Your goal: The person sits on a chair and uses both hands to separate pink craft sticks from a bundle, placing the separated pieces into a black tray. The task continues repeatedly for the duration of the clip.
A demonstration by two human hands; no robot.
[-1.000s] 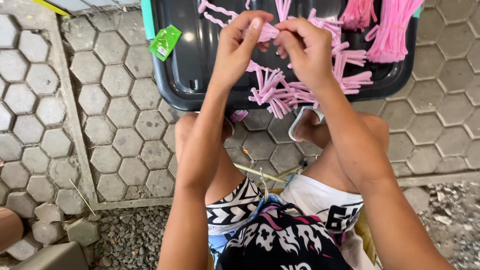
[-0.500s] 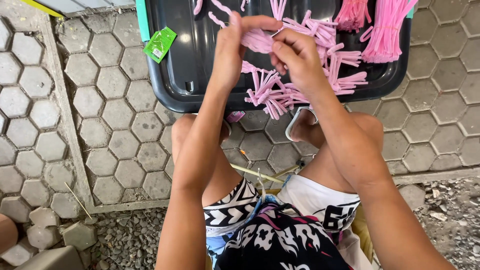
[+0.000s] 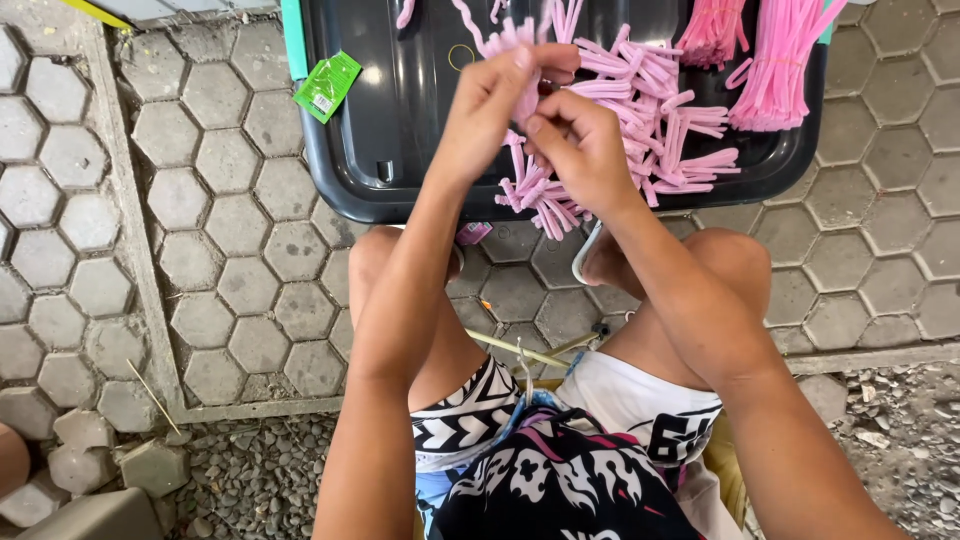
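A pink fuzzy stem (image 3: 520,60) is pinched by both the left hand (image 3: 490,100) and right hand (image 3: 580,150), finished pieces (image 3: 650,90) piled at three o'clock in the black tray (image 3: 400,130), uncut bundles (image 3: 770,70) left.

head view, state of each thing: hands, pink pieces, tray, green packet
left hand: raised over the tray, pinching a pink piece
right hand: pinching the same pink piece
black tray: on the paving, holding loose and bundled pink pieces
pink bundle: lying in the tray
green packet: at the tray's edge
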